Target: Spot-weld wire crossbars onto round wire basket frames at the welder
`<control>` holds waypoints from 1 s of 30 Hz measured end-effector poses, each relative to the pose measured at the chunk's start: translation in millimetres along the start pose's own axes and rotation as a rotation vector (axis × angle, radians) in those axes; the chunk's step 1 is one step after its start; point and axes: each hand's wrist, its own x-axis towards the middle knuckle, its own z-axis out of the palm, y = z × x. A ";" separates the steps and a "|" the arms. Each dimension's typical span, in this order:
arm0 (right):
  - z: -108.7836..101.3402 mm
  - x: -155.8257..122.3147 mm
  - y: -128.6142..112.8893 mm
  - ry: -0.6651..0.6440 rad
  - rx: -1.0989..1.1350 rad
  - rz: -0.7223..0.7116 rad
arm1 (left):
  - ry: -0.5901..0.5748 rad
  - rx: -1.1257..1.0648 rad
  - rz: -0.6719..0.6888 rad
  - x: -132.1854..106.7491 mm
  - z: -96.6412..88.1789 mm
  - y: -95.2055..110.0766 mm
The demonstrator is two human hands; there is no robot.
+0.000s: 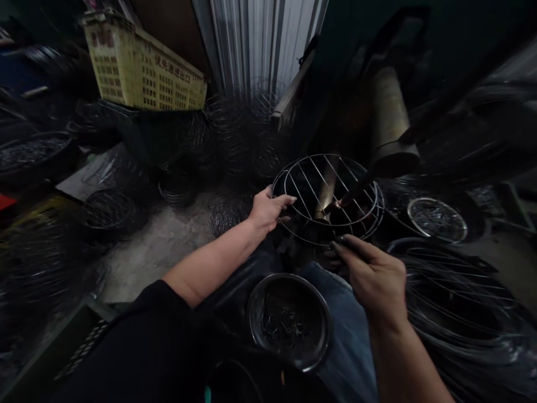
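Observation:
A round wire rack, made of two rings with parallel bars, is held nearly level in front of me. My left hand grips its left rim, thumb on top. At the near rim, my right hand has its dark-tipped fingers pinched together; what sits between them is too small and dark to make out. A brass-coloured electrode shows through the bars, and a dark pointed rod from above meets the rack at a small glowing spot. Below, between my legs, a metal bowl contains small dark metal pieces.
A large machine cylinder juts in at upper right. Stacked wire racks lie to the right, near a round dish of small metal parts. A yellow crate rests on a dark bin at back left. Wire rings surround the concrete floor.

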 end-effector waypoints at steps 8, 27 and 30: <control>15.6 25.4 8.5 0.022 0.041 0.041 | 0.032 -0.031 0.042 -2.6 2.7 1.0; 33.8 40.9 19.6 0.177 0.131 -0.008 | -0.022 0.007 0.070 20.7 10.8 4.8; 38.5 36.3 21.2 0.221 0.217 -0.015 | -0.039 0.016 0.061 22.0 10.8 6.6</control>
